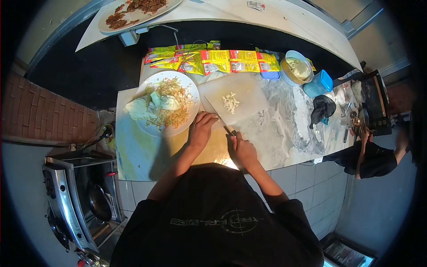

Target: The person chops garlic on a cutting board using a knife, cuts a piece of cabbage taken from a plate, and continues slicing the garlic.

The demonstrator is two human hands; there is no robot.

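Observation:
My right hand [242, 150] is closed around the handle of a knife [219, 116], whose blade points up and to the left over the near-left corner of a white cutting board [253, 91]. My left hand [203, 129] is beside the blade at the board's edge, its fingers bent close together; whether anything is under them is hidden. Chopped pale pieces [230, 103] lie in a small pile on the board. Left of the board, a white plate [192, 86] holds shredded vegetables [174, 116] and pale green cabbage [138, 108].
Yellow-red packets [243, 61] line the back edge. At the right are a bowl [298, 69], a blue container [318, 84] and a black bag [322, 110]. Another person [373, 158] stands far right. A stove [71, 204] is lower left; a meat plate [133, 20] sits on the upper shelf.

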